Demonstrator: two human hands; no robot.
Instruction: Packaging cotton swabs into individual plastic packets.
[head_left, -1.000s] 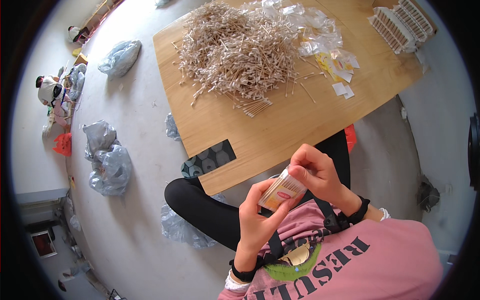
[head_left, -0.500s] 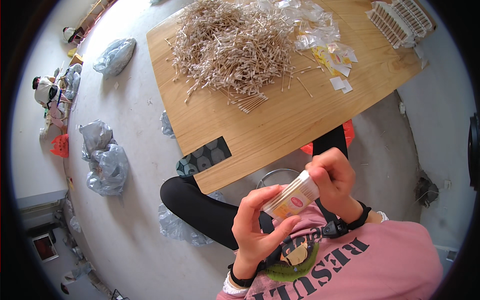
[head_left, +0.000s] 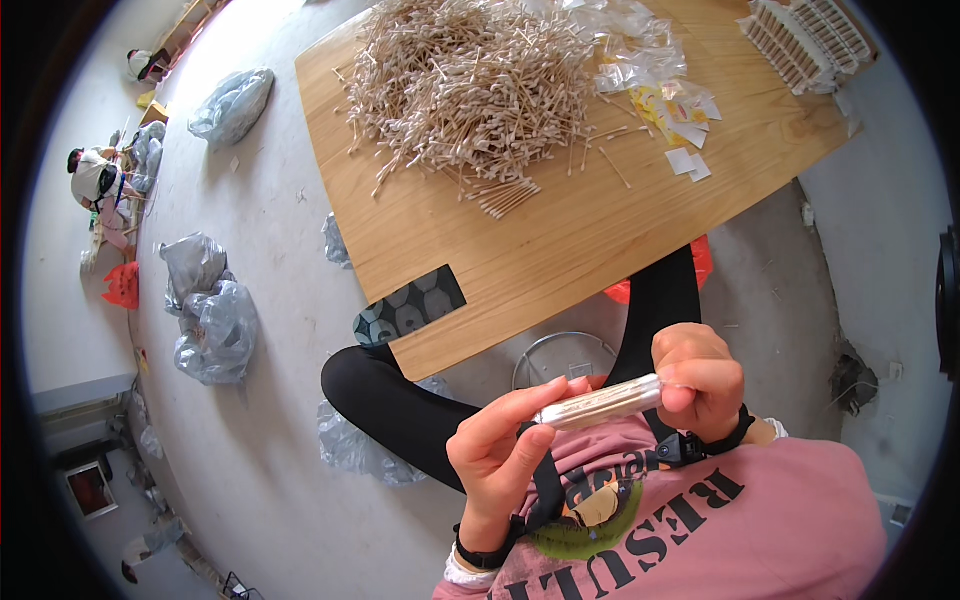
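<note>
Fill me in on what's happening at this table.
A seated person holds a small clear packet of cotton swabs in front of the chest, the left hand at one end and the right hand pinching the other. On the wooden table lie a big loose heap of swabs, empty clear wrappers and paper slips.

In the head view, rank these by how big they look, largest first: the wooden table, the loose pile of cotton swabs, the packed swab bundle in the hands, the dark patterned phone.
1. Wooden table
2. Pile of cotton swabs
3. and 4. Unsure: the packed swab bundle and the dark patterned phone look alike, and the bundle is nearer the camera.
</note>
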